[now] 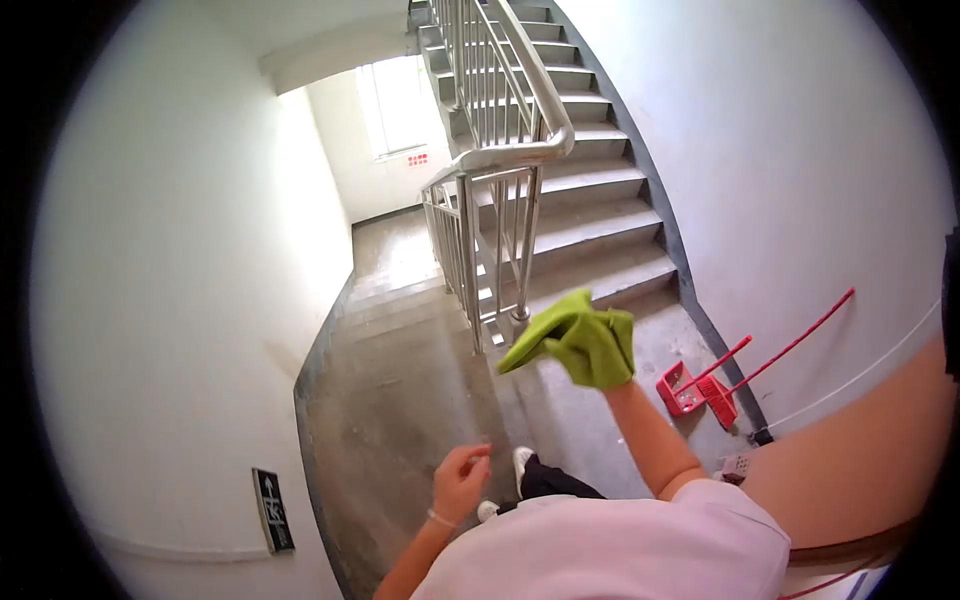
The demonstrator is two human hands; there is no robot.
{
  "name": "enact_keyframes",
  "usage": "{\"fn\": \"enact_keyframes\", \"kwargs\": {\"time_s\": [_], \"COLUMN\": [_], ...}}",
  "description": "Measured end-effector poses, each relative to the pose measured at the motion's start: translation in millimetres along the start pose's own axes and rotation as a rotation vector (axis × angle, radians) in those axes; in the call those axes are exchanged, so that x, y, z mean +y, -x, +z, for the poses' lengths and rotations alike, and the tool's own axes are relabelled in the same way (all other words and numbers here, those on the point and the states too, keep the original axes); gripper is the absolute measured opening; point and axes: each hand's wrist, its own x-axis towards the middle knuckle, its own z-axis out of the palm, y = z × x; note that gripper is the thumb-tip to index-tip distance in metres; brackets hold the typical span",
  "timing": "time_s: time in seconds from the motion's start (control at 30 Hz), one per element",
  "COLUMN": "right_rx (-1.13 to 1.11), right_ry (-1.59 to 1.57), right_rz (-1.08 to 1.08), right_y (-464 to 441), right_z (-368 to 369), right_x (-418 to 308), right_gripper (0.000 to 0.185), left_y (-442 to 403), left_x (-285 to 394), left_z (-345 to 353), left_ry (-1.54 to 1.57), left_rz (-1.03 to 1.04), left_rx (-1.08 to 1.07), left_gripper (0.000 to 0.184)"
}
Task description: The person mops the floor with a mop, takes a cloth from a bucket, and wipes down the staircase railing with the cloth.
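Observation:
A green cloth hangs over my right hand and covers its fingers, in front of the lower stairs. My left hand is low in the middle of the view, fingers curled with the tips close to the thumb; whether anything small is between them cannot be made out. A metal railing stands ahead, beyond both hands and apart from them.
Stairs rise ahead, and others go down on the left. A red dustpan and a red broom lean by the right wall. An exit sign is low on the left wall. A window is at the back.

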Motion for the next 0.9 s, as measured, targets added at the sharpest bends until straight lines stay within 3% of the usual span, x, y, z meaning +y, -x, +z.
{"fn": "enact_keyframes", "kwargs": {"time_s": [0.13,0.2,0.3,0.33,0.37,0.43,0.47,0.5,0.53,0.57,0.63,0.67,0.7,0.77,0.8,0.83,0.87,0.9], "right_rx": [0.110,0.190,0.260,0.188,0.185,0.261,0.174,0.295,0.365,0.451,0.524,0.464,0.345,0.042,-0.023,-0.117,-0.153,-0.012], "right_ry": [0.061,0.100,0.111,0.451,0.437,0.403,-0.292,-0.865,-0.644,-0.791,-1.020,-0.913,-0.595,0.313,0.590,0.559,0.671,0.662], "right_rz": [0.137,0.248,0.656,0.721,0.734,0.338,0.684,1.116,1.073,1.111,1.017,1.140,1.159,0.988,0.875,1.000,0.840,0.687], "right_y": [-26.1,-30.7,-78.5,-99.6,-100.2,-103.0,-133.4,-164.8,-183.4,-192.4,-212.2,-223.4,-223.6,-213.8,-201.6,-212.2,-193.0,-155.5], "right_z": [69.6,109.0,149.4,171.0,178.7,163.0,142.6,121.8,121.1,119.2,132.0,131.4,129.8,120.0,118.3,116.9,118.6,120.6], "right_x": [153.7,228.6,274.0,287.5,310.0,372.9,396.7,419.1,407.4,431.5,460.3,477.7,476.5,420.2,394.7,381.5,365.8,359.6], "right_gripper": [0.023,0.031,0.051,0.052,0.052,0.054,0.046,0.040,0.036,0.039,0.040,0.041,0.045,0.055,0.061,0.069,0.066,0.064], "left_y": [-27.8,-22.9,-58.1,-81.5,-91.8,-107.7,-126.5,-142.9,-137.2,-136.0,-165.0,-179.5,-203.2,-218.0,-230.1,-240.7,-248.6,-256.5], "left_x": [-56.7,-69.9,-77.6,-80.4,-81.7,-80.1,-88.1,-96.5,-104.7,-120.7,-97.0,-84.8,-78.0,-77.6,-80.9,-77.3,-74.7,-77.1], "left_z": [-65.3,-79.8,-98.6,-106.8,-112.3,-124.8,-134.1,-143.5,-149.5,-149.2,-144.9,-140.9,-141.6,-144.0,-143.5,-147.5,-147.7,-146.4], "left_ry": [0.098,0.134,0.059,-0.042,-0.056,-0.010,-0.015,-0.117,-0.214,0.043,-0.013,-0.064,-0.140,-0.136,-0.114,-0.112,-0.137,-0.151], "left_rz": [-0.355,-0.399,-0.475,-0.496,-0.505,-0.535,-0.535,-0.529,-0.512,-0.482,-0.564,-0.612,-0.555,-0.496,-0.447,-0.447,-0.454,-0.474], "left_rx": [0.171,0.237,0.353,0.417,0.426,0.510,0.508,0.412,0.324,0.476,0.431,0.397,0.258,0.210,0.145,0.144,0.103,0.041], "left_gripper": [0.016,0.016,0.016,0.017,0.017,0.017,0.017,0.028,0.039,0.017,0.019,0.020,0.022,0.021,0.020,0.020,0.020,0.019]}}
